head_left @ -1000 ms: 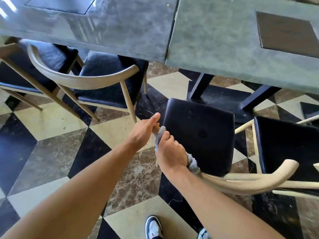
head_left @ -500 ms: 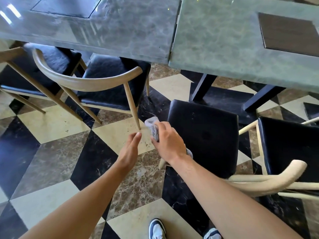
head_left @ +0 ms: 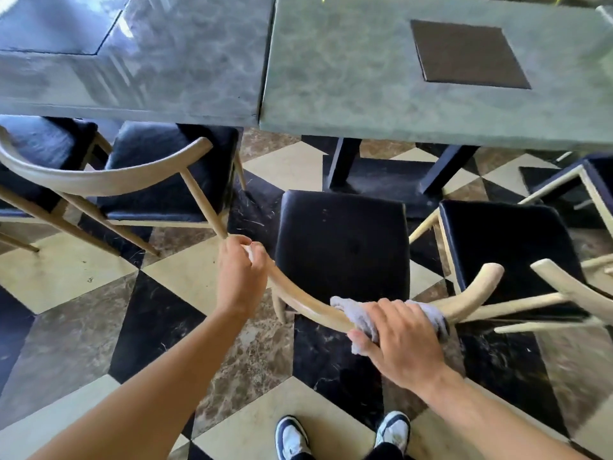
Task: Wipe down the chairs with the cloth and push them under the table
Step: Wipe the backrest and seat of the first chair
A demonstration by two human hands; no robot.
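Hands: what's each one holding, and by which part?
Left hand grips the left end of the chair backrest. Right hand holds the cloth wrapped over the rail's middle.

Forearms: both bare from the lower edge of the view up to the wrists, no sleeves showing.
Left hand [head_left: 241,277]: bare, no glove, no ring or watch to be seen.
Right hand [head_left: 398,340]: bare, no glove; wrist without band or watch.
Left shoe [head_left: 292,438]: at 6 o'clock in the view, a low sneaker with a white toe and upper edged in dark navy trim.
Right shoe [head_left: 393,431]: just toward 3 o'clock from the left one, same white and dark navy pattern.
Trousers [head_left: 384,454]: dark, almost black, only the hems visible over the shoes at the bottom edge.
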